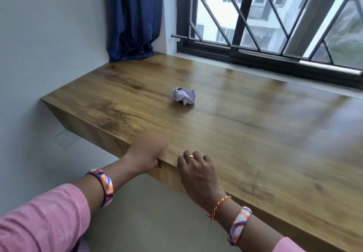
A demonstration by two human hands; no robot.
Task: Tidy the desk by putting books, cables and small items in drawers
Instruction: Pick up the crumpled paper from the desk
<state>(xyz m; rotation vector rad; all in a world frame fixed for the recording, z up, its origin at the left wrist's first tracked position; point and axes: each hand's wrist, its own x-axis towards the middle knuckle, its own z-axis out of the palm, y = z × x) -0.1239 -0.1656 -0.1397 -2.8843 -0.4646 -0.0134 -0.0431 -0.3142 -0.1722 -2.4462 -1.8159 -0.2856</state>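
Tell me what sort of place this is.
Probably a home bedroom or study in an upper-floor flat: a wall-mounted wooden desk under a barred window facing another apartment block, with a blue curtain bunched in the corner.

A room in a home, high up in an apartment block.

A wall-mounted wooden worktop (255, 134) runs beneath a black-framed window (275, 25) fitted with a diagonal metal grille (214, 10). A dark blue curtain (133, 16) hangs bunched in the corner against plain pale walls (49, 35). Through the glass stands a white residential building (255, 2) with balconies and rows of windows, seen from well above ground.
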